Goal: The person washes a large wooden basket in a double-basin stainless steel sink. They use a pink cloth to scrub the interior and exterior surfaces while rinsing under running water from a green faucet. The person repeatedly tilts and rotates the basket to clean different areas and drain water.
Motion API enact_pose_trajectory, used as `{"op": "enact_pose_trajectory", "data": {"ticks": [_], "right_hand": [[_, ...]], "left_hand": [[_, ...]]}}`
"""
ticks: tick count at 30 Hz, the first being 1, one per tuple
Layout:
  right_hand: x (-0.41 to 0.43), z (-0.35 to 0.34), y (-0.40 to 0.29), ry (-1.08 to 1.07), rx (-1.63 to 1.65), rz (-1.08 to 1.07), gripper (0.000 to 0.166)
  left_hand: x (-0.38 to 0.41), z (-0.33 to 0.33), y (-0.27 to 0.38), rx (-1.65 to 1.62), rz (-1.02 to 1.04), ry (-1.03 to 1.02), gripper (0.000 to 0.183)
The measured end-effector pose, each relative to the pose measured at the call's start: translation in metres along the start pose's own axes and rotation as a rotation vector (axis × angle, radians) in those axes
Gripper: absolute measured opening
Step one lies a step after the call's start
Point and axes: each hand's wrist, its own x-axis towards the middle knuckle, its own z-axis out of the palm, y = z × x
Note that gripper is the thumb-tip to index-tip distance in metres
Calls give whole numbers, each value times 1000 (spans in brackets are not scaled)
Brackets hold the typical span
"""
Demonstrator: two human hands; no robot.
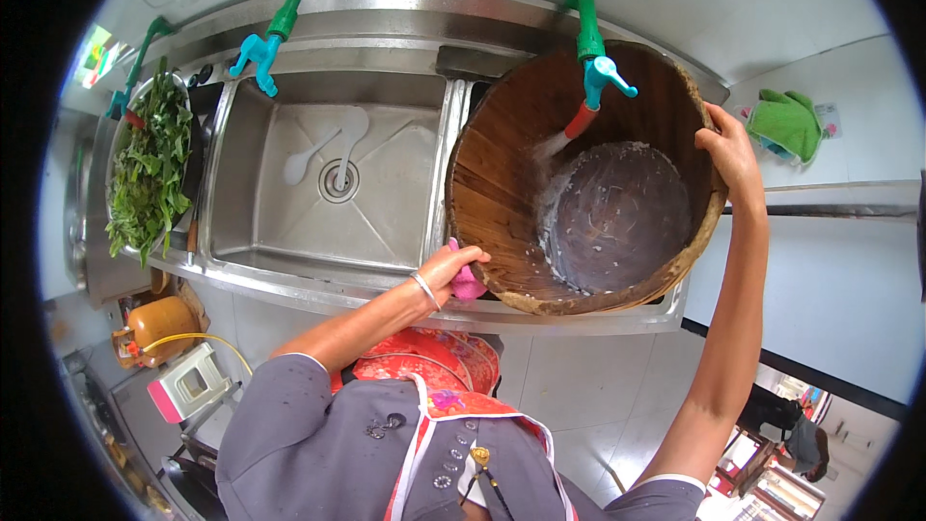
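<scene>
A large wooden tub rests tilted over the right part of the steel sink, its mouth facing me. My left hand grips the near left rim and also holds a pink cloth against the outside. On the far right rim, my right hand is closed with the thumb over the edge. Water sprays into the tub from a red hose end on a blue-handled tap. Whitish bits, perhaps rice, cling to the tub's dark bottom and lower wall.
The left sink basin holds two pale plastic rice paddles by the drain. Leafy greens fill a container at far left. A second tap overhangs the basin. An orange gas cylinder stands below; a person is at lower right.
</scene>
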Motion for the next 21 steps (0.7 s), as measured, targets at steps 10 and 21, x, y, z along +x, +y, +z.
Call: {"op": "enact_pose_trajectory", "data": {"ticks": [10, 21], "right_hand": [[-117, 44, -10, 483, -150, -74, 52], [-161, 75, 11, 755, 50, -20, 56]], "left_hand": [[29, -9, 37, 140, 106, 19, 17], [33, -44, 120, 1219, 474, 97, 56]]}}
